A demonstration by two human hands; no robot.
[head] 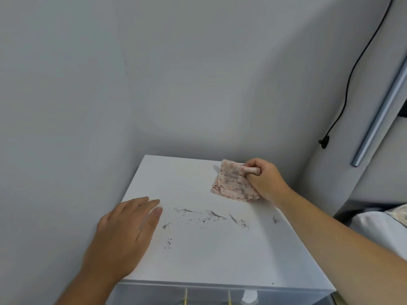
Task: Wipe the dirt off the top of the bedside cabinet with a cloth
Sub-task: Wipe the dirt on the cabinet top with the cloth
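Right hand (pixel 263 178): pinches folded cloth (pixel 233 180), fingertips hidden.
Left hand (pixel 123 236): flat, open on cabinet top (pixel 209 256).
Dirt (pixel 211 215): faint grey smears.

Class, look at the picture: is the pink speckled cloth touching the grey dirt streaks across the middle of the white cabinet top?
Apart. The head view shows bare white cabinet top between the pink speckled cloth and the grey dirt streaks.
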